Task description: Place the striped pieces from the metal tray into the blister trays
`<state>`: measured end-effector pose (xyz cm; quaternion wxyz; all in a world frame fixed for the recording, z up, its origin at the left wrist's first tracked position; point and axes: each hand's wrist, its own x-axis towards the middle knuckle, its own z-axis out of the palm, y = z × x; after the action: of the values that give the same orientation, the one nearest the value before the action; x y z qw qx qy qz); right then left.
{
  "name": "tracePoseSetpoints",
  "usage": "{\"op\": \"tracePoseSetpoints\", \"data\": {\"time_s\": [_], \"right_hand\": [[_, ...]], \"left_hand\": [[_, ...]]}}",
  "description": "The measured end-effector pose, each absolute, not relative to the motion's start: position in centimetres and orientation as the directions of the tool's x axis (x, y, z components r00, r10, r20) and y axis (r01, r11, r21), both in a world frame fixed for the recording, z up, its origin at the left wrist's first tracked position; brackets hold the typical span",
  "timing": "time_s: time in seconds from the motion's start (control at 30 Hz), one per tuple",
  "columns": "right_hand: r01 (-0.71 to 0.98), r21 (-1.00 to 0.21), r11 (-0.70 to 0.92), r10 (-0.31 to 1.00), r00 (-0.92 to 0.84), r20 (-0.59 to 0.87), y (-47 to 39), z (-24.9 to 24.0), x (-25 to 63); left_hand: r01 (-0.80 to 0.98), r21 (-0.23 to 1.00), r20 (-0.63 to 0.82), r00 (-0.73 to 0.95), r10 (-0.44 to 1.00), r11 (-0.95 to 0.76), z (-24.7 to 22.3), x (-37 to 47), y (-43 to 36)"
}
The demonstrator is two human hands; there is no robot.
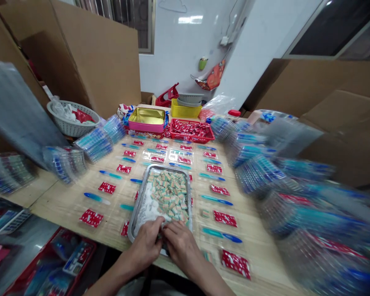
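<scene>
A grey metal tray (139, 201) lies before me on the table, with many small striped blocks (171, 190) in pale green and orange and a patch of white powder (146, 211). My left hand (148, 239) and my right hand (180, 242) meet over its near end. Both have their fingers curled and pressed together, and whatever lies between the fingertips is hidden. Around the tray are rows of clear plastic packs with red-and-white packets (91, 218) and slim blue-teal pieces (217, 200). One pack at right also holds a striped block (205, 213).
Blurred stacks of clear packs (259, 174) line the right side, with more stacks (100, 142) at left. Behind stand a red basket (193, 137) of packets, a pink tin (146, 127) and a yellow basket (185, 111). A grey basket (75, 129) sits back left, near cardboard (107, 61).
</scene>
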<state>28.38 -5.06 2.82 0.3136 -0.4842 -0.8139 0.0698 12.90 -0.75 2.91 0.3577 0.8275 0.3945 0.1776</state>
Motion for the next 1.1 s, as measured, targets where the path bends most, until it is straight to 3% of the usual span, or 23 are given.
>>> {"op": "tracePoseSetpoints", "data": {"time_s": [0.23,0.43,0.9,1.1], "right_hand": [[0.667,-0.641,0.381,0.918,-0.192,0.346,-5.8,2.2,28.5],[0.608,-0.729,0.316,0.943,-0.117,0.312,-6.2,1.5,28.2],[0.649,-0.68,0.342,0.92,-0.084,0.382,-6.1,1.6,28.2],[0.678,-0.556,0.481,0.865,-0.26,0.43,-5.7,2.7,28.4]], "left_hand": [[0.52,0.733,0.008,0.637,0.77,-0.438,3.1,12.4,-1.1],[0.546,0.717,-0.037,0.651,0.758,-0.434,4.0,12.8,-1.2],[0.539,0.699,0.002,0.656,0.754,-0.47,3.3,13.0,-1.4],[0.504,0.71,0.063,0.651,0.756,-0.493,2.4,12.9,-1.2]]}}
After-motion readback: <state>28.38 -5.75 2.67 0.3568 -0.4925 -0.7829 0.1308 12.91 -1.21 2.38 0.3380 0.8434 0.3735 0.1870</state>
